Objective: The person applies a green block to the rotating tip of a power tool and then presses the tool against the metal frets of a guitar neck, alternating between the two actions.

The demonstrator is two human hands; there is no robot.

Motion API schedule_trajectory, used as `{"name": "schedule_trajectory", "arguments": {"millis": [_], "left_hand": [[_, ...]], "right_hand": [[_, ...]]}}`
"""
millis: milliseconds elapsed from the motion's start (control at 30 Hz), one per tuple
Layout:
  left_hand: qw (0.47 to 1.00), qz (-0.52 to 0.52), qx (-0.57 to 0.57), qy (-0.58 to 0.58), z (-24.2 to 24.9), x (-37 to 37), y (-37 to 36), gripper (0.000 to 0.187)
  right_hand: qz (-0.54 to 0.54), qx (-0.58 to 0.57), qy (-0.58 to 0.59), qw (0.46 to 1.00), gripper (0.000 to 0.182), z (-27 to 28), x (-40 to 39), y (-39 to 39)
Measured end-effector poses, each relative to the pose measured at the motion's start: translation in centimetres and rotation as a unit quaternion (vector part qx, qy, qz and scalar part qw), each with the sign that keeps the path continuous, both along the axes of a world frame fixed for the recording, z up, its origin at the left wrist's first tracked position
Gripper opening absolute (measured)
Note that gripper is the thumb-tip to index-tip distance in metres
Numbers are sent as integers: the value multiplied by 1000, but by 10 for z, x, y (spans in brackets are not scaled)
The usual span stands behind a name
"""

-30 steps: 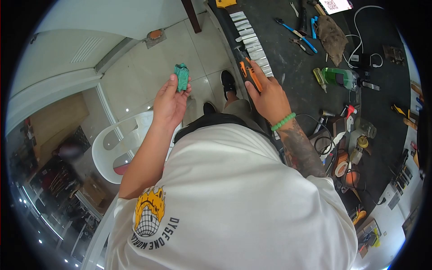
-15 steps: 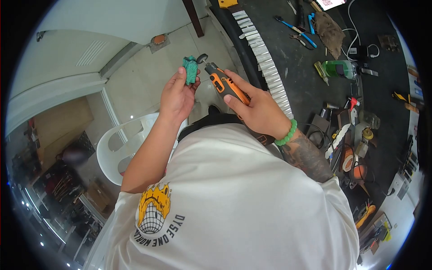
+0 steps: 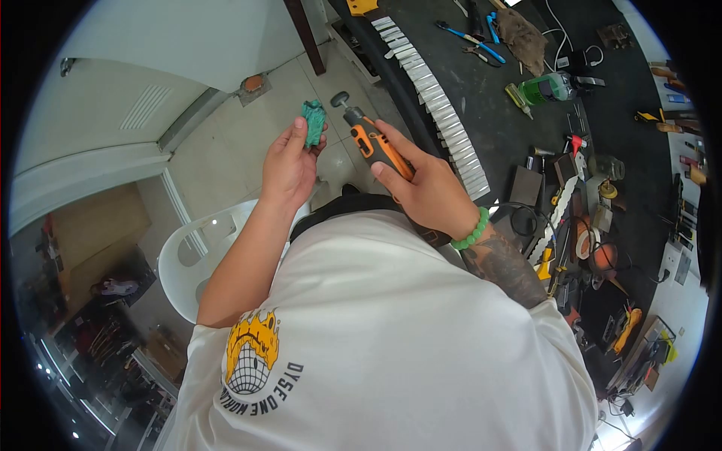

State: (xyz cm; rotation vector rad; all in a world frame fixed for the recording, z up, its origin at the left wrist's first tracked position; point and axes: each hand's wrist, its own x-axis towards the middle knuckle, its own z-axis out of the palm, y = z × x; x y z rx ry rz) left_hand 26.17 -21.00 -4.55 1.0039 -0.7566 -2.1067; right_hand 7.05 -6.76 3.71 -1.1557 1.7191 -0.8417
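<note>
In my left hand (image 3: 289, 169) is a rough green block of polishing compound (image 3: 313, 124), pinched between thumb and fingers. My right hand (image 3: 432, 192) is wrapped round an orange and grey rotary tool (image 3: 380, 150), its thumb along the near side. At the tool's tip a small dark round polishing wheel (image 3: 340, 98) points away from me. A gap separates the wheel from the block, which lies to its left. Both hands are held out in front of my body, over the tiled floor.
To the right is a black workbench (image 3: 481, 94). Along its edge lies a long neck-like piece (image 3: 430, 90) covered in silver strips. A green bottle (image 3: 545, 89), a blue toothbrush (image 3: 470, 41) and cluttered tools lie beyond. A white chair (image 3: 177, 259) stands at left.
The wheel was against or very near the top of the green block; now the two are apart. The view has shifted slightly, and both hands keep their holds.
</note>
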Motion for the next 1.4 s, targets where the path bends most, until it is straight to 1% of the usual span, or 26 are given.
{"name": "schedule_trajectory", "arguments": {"millis": [33, 67, 133, 167, 233, 267, 333, 467, 567, 767, 867, 933, 1067, 1133, 1233, 1400], "left_hand": [[1000, 7, 12, -8, -2, 3, 2, 37], [1000, 9, 12, -5, -5, 6, 4, 37], [1000, 16, 23, -10, -8, 13, 7, 38], [999, 20, 23, -9, -9, 16, 9, 38], [999, 27, 30, -16, -11, 20, 12, 37], [999, 32, 30, -16, -12, 21, 12, 37], [997, 60, 42, -32, -13, 24, 16, 37], [994, 74, 61, -47, -16, 22, 22, 37], [992, 88, 61, -63, -16, 15, 26, 37], [993, 78, 68, -61, -10, 1, 27, 38], [992, 87, 67, -65, -11, -6, 25, 38], [992, 85, 60, -67, -10, -8, 25, 38], [993, 81, 60, -68, -8, -10, 24, 38], [993, 79, 55, -66, -7, -11, 25, 38], [993, 83, 57, -69, -9, -10, 25, 38], [992, 84, 57, -70, -9, -12, 24, 38]], "right_hand": [[-7, 27, -1, 1000, 64, 3, -2, 2], [-5, 27, 2, 1000, 64, -5, -6, 4], [-64, -39, 58, 996, 64, -38, -23, 6], [-60, -39, 59, 996, 64, -45, -35, 4], [-80, 3, 203, 976, 63, -60, -63, -4], [-76, 1, 202, 976, 63, -74, -79, -8], [-93, 50, 309, 945, 63, -95, -107, -15], [-75, 71, 327, 939, 65, -107, -133, -22], [-60, 59, 332, 940, 65, -107, -138, -24], [-44, 60, 338, 938, 66, -105, -137, -22], [-24, 50, 342, 938, 65, -102, -131, -22], [0, 67, 335, 940, 64, -92, -122, -24], [-9, 46, 334, 941, 65, -100, -119, -23], [-32, 57, 328, 942, 64, -99, -127, -24], [-37, 77, 333, 939, 64, -95, -138, -27], [-25, 71, 337, 938, 64, -93, -130, -26]]}}
